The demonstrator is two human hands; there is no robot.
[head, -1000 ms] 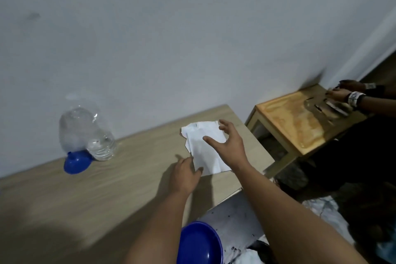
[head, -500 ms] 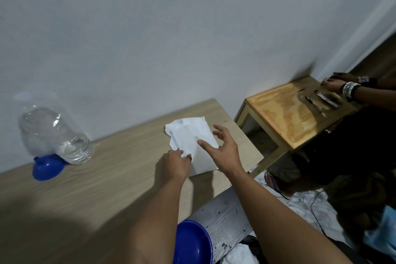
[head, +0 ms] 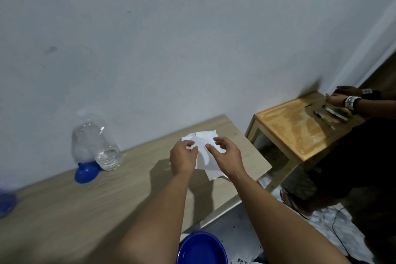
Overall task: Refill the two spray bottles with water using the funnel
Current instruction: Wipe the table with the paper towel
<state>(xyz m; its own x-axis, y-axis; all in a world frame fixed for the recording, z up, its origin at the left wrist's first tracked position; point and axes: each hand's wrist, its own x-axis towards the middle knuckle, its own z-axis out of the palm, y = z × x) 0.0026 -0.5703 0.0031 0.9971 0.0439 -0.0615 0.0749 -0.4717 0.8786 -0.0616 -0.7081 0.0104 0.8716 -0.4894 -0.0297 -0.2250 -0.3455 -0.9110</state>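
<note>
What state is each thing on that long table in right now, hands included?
Clear bottle: upright, a little water at the bottom.
Blue funnel: lying on the table against the bottle.
White tissue: flat, under both hands.
Left hand: fingers pinching the tissue.
Right hand: open, fingertips on the tissue.

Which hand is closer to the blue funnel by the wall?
The left hand. It rests on the white paper napkin, on the side toward the blue plastic funnel. The right hand sits farther off, beyond the left.
</note>
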